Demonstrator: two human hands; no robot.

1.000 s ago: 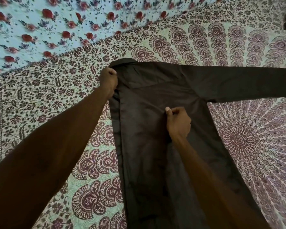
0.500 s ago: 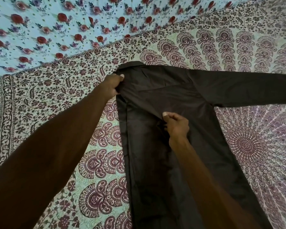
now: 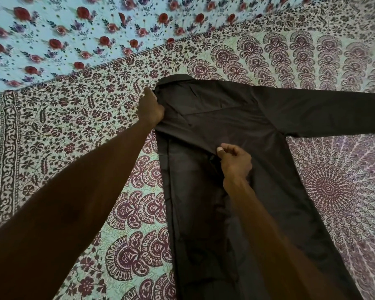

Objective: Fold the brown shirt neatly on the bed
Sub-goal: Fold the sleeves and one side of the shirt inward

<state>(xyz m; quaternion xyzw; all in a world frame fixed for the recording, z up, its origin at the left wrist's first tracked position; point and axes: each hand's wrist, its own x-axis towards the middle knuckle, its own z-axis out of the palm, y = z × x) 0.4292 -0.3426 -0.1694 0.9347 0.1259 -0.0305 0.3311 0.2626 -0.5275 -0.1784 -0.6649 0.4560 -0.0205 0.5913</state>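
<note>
The dark brown shirt (image 3: 214, 118) lies flat on the bed, collar at the far end and its body running down toward me. Its left side is folded in, so the left edge is straight. One long sleeve (image 3: 325, 114) stretches out to the right. My left hand (image 3: 151, 108) grips the folded edge just below the collar. My right hand (image 3: 234, 160) pinches a fold of cloth in the middle of the shirt, and a crease runs taut between the two hands.
The bed is covered by a mandala-print spread (image 3: 325, 187) in maroon and pale green. A light blue sheet with red roses (image 3: 74, 29) lies beyond its border at the far left.
Both hands kept their hold on the shirt. My left hand slid a little along the shoulder edge, and the crease between the hands has pulled tighter.
</note>
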